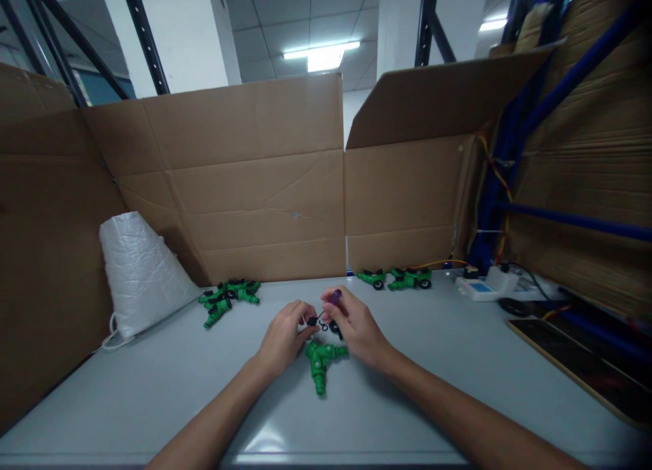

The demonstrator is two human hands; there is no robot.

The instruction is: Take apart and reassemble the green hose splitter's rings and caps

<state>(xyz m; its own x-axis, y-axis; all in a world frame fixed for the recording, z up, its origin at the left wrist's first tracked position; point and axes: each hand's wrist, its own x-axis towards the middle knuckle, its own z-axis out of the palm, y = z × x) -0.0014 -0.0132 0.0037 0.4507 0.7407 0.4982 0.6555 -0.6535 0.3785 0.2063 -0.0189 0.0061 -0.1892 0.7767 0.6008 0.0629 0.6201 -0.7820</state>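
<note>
My left hand point(286, 337) is closed, pinching a small black part point(312, 321) between thumb and fingers. In my right hand point(357, 329) is a screwdriver with a purple handle point(335, 297), its thin shaft slanting down left to the black part. Whether the tip sits in a screw is too small to tell. Just below both hands, a green branched toy piece point(319, 365) lies on the table. Small black ring-like pieces point(334, 328) lie between the hands, partly hidden by my right fingers.
Several green and black toy pieces point(229, 295) lie at back left, beside a white wrapped bag point(145, 273). Green wheeled toys point(410, 278) stand at the back right. Further right are a power strip point(483, 290) and a dark flat panel point(575, 365). Cardboard walls point(255, 185) enclose the table point(153, 388).
</note>
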